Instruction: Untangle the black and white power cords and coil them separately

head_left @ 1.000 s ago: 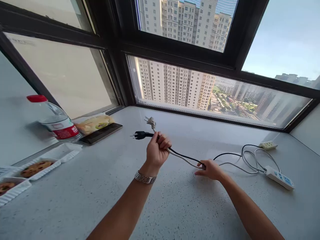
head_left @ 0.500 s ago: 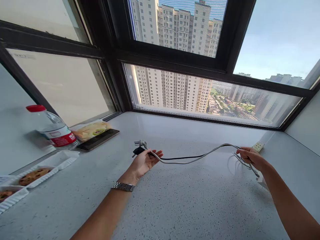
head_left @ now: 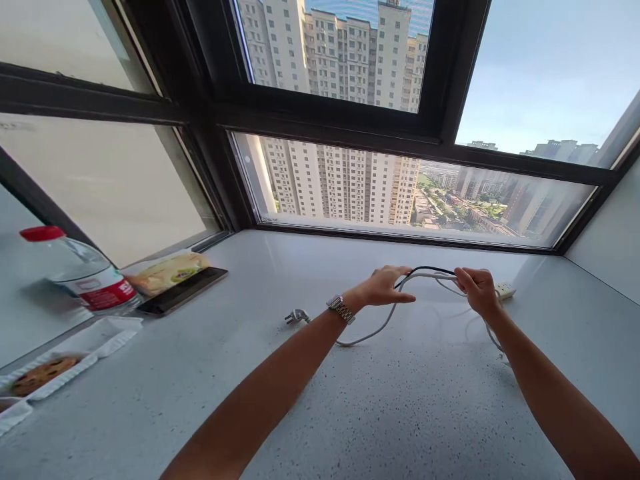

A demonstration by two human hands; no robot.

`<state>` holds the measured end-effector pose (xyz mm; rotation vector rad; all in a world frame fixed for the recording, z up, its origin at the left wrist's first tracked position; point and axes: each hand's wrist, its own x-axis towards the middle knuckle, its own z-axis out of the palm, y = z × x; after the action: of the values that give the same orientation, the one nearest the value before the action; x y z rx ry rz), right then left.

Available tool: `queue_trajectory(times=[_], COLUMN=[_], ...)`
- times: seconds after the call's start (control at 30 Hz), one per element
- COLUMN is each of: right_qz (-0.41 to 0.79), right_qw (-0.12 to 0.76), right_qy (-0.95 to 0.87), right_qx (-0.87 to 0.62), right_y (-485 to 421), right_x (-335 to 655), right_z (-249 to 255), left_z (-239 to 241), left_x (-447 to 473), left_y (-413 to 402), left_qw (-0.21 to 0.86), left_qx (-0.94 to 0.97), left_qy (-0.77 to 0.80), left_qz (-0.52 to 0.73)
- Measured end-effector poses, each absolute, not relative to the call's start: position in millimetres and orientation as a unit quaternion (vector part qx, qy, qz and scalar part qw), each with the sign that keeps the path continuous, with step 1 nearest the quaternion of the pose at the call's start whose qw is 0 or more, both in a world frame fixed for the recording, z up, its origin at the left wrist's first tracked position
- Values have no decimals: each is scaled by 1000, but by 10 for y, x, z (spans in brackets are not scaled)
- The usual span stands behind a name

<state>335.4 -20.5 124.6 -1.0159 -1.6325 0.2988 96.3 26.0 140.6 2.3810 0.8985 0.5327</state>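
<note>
Both of my hands hold two power cords, one black (head_left: 430, 269) and one grey-white (head_left: 373, 332), above a pale speckled counter (head_left: 350, 400). My left hand (head_left: 385, 285), with a metal watch on the wrist, pinches the cords at their left part. About a hand's width to the right, my right hand (head_left: 477, 290) grips the same cords. The short stretch between the hands arches upward. The grey cord sags to the counter and ends in a grey plug (head_left: 298, 316) lying flat. A cream power strip (head_left: 504, 291) shows just behind my right hand.
At the left stand a water bottle with a red cap (head_left: 80, 273), a snack packet (head_left: 167, 272) on a dark tablet (head_left: 183, 290), and white trays of cookies (head_left: 47, 372). Dark-framed windows (head_left: 320, 127) close off the back.
My left hand let the plugs drop and moved right along the cords, close to my right hand. The grey plug now lies on the counter. The view shifted right.
</note>
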Motion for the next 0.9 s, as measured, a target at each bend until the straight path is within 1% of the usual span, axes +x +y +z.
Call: queue_trajectory(times=[0.03, 0.07, 0.13, 0.2, 0.27, 0.3, 0.37, 0.43, 0.47, 0.57, 0.67, 0.77, 0.83, 0.9], right_qz=[124, 123, 131, 145, 134, 101, -28, -155, -177, 17, 169, 388, 541, 659], right_qw=[578, 598, 630, 630, 624, 635, 681, 712, 718, 686, 701, 724, 686, 597], right_qy=[-685, -669, -639, -635, -634, -618, -553, -491, -486, -561, -502, -421, -381, -387], right_qx=[-426, -423, -422, -423, -437, -452, -479, -477, -466, -463, -477, -384, -302, -245], right_y=[-188, -172, -139, -109, -102, -117, -207, -383, -493, -792, -859, -718, -662, -727], right_x=[3356, 3365, 3393, 3434, 3468, 3468, 3398, 3193, 3039, 2472, 1975, 1701, 1651, 1719], right_z=[1258, 1258, 1236, 1202, 1178, 1165, 1113, 992, 905, 636, 564, 693, 762, 761], left_z=[1367, 1322, 1241, 1214, 1263, 1315, 1459, 1634, 1724, 1973, 2172, 2365, 2522, 2695], left_x=[1088, 1191, 1337, 1421, 1464, 1476, 1493, 1514, 1532, 1621, 1763, 1889, 1895, 1795], left_y=[346, 408, 461, 443, 396, 371, 321, 270, 240, 135, 19, -60, -61, -3], left_qw=[316, 351, 393, 425, 492, 526, 565, 560, 553, 538, 546, 567, 555, 537], left_qx=[882, 878, 860, 834, 804, 786, 752, 731, 727, 736, 707, 679, 696, 719], left_qy=[310, 291, 265, 245, 222, 218, 242, 287, 300, 307, 330, 312, 292, 280], left_qz=[159, 148, 190, 252, 250, 239, 239, 265, 274, 274, 307, 346, 349, 341])
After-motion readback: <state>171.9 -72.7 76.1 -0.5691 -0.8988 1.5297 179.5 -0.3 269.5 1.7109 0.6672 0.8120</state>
